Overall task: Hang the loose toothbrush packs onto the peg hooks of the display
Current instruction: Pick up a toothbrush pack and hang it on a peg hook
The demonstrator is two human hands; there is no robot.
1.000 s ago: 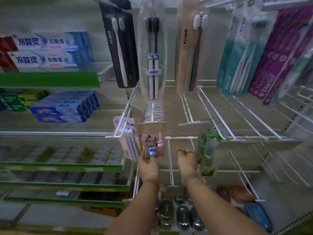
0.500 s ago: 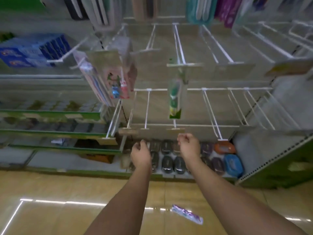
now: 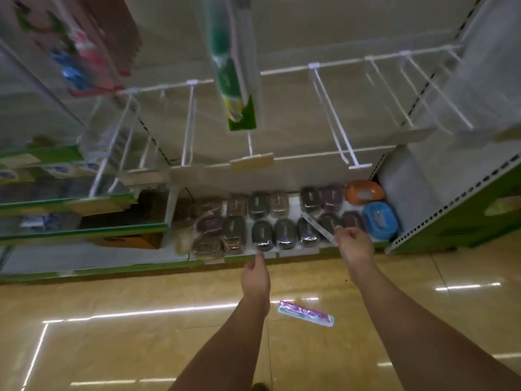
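Shelf (image 3: 298, 251) holds wrapped soap boxes (image 3: 262, 235); left hand (image 3: 255, 276) fingers released (empty); right hand (image 3: 355, 245) fingers curled, grasp unclear.

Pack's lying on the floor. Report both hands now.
Left hand: open, empty.
Right hand: curled beside a white strip; hold cannot be told.

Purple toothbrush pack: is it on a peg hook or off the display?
Off. The purple toothbrush pack lies flat on the floor, well below the peg hooks; neither the left hand nor the right hand touches it.
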